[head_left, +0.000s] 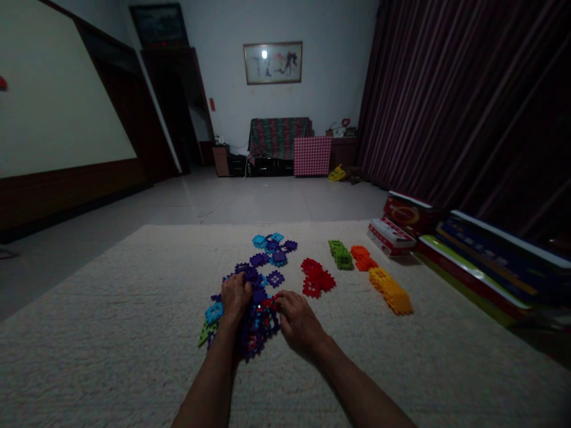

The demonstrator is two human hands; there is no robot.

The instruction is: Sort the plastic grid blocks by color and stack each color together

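Note:
A mixed heap of plastic interlocking tiles (259, 324), purple, blue, red and green, lies on a cream rug (134, 333). My left hand (235, 297) rests on the heap's far side, fingers curled down onto purple tiles. My right hand (297, 321) is at the heap's right edge, fingertips pinched on a red tile (271, 303). Beyond lie loose purple and blue tiles (273, 249). To the right sit sorted groups: red tiles (316, 276), green tiles (341, 254), orange tiles (363, 257) and yellow tiles (391, 290).
Flat toy boxes (473, 255) are stacked along the rug's right edge before a dark curtain (446, 107). A red-and-white box (390, 235) lies near the orange tiles. Bare floor stretches to a covered cabinet (279, 142) at the far wall.

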